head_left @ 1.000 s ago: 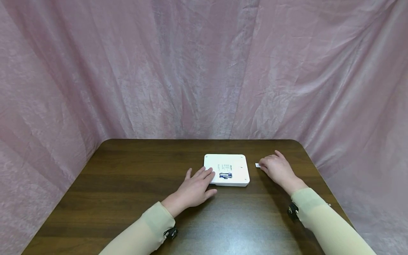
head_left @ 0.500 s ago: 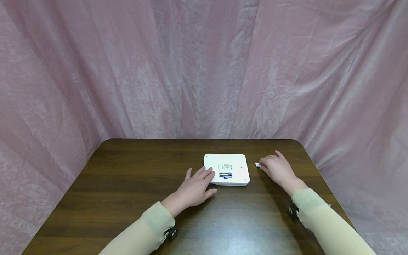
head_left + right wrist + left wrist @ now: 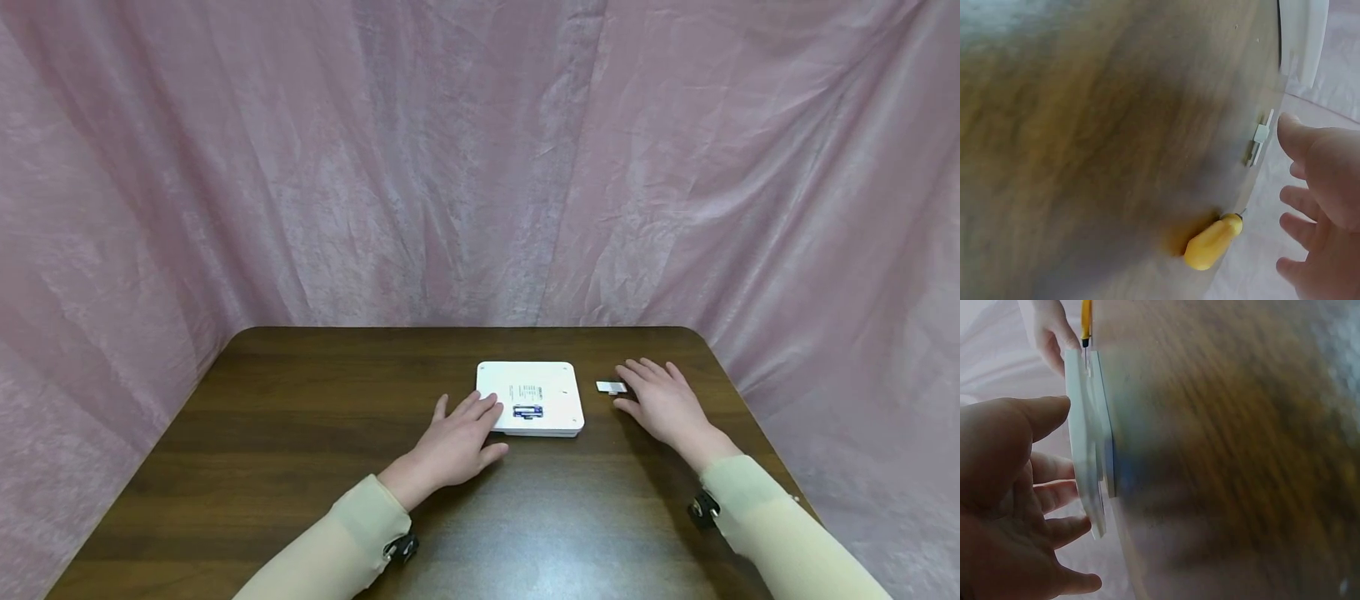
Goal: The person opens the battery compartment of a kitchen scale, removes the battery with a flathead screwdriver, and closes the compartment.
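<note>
A flat white device, like a kitchen scale turned upside down (image 3: 546, 385), lies on the table with printed text on its underside. In its uncovered compartment sits a blue and silver battery (image 3: 528, 411). My left hand (image 3: 450, 448) rests fingertips on the device's left part, fingers straight and spread. To the right, a small white battery cover (image 3: 611, 387) lies on the table. My right hand (image 3: 662, 403), fingers extended and holding nothing, is beside it. A yellow-handled screwdriver (image 3: 1210, 242) lies near the right hand in the right wrist view; in the head view the hand hides it.
The brown wooden table (image 3: 300, 400) has rounded far corners. Behind it hangs a pink velvet curtain (image 3: 450, 167). Black wrist cameras (image 3: 402, 548) sit at both sleeve cuffs.
My right hand has let go of the battery cover, straightened its fingers and moved slightly right, so more of the cover shows. The left hand stays on the device.
</note>
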A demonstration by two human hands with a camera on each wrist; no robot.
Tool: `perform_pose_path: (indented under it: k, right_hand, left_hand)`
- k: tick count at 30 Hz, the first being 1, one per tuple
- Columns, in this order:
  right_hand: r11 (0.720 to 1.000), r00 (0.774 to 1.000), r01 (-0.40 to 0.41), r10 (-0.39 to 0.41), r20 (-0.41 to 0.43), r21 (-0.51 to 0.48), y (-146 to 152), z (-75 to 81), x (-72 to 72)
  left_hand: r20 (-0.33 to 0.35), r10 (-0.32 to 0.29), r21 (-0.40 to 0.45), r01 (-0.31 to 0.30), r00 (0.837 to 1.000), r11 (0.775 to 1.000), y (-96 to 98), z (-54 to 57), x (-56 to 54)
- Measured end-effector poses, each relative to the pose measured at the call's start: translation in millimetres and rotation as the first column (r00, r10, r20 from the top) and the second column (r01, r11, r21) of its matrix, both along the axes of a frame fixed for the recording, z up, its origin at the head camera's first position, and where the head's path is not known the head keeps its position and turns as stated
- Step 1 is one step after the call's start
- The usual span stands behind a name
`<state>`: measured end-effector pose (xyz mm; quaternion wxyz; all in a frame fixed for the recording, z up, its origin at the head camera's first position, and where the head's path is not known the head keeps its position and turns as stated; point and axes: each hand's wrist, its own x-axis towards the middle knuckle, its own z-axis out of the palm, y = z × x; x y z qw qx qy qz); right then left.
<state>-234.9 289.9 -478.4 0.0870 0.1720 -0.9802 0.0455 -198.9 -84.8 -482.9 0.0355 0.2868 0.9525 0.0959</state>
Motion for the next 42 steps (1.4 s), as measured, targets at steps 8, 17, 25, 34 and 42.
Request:
perform_pose_path:
  k: [8,17,25,34,42]
  right_hand:
    - [0.998,0.998,0.058,-0.058,0.022,0.013,8,1.2,16.6]
    - [0.993,0.992,0.121,-0.121,0.035,-0.006,22,3.3,30.4]
    - [0.984,0.981,0.179,-0.177,0.084,-0.018,29,3.6,37.1]
    - [0.979,0.976,0.201,-0.2,0.081,-0.009,33,-3.4,39.0]
    - [0.977,0.976,0.214,-0.212,0.056,-0.025,34,-3.3,33.4]
  left_hand:
    - [0.015,0.005,-0.022,-0.005,1.0,1.0,0.7,0.5,0.1]
    - [0.038,0.002,-0.021,-0.001,0.999,1.0,0.7,6.1,-1.9]
    - [0.083,0.021,0.011,-0.022,0.996,1.0,1.0,6.6,-1.0]
    - [0.086,0.043,0.036,-0.046,0.995,0.998,2.7,-0.3,4.5]
    - [0.072,0.039,0.047,-0.042,0.997,0.998,-0.7,-0.3,1.7]
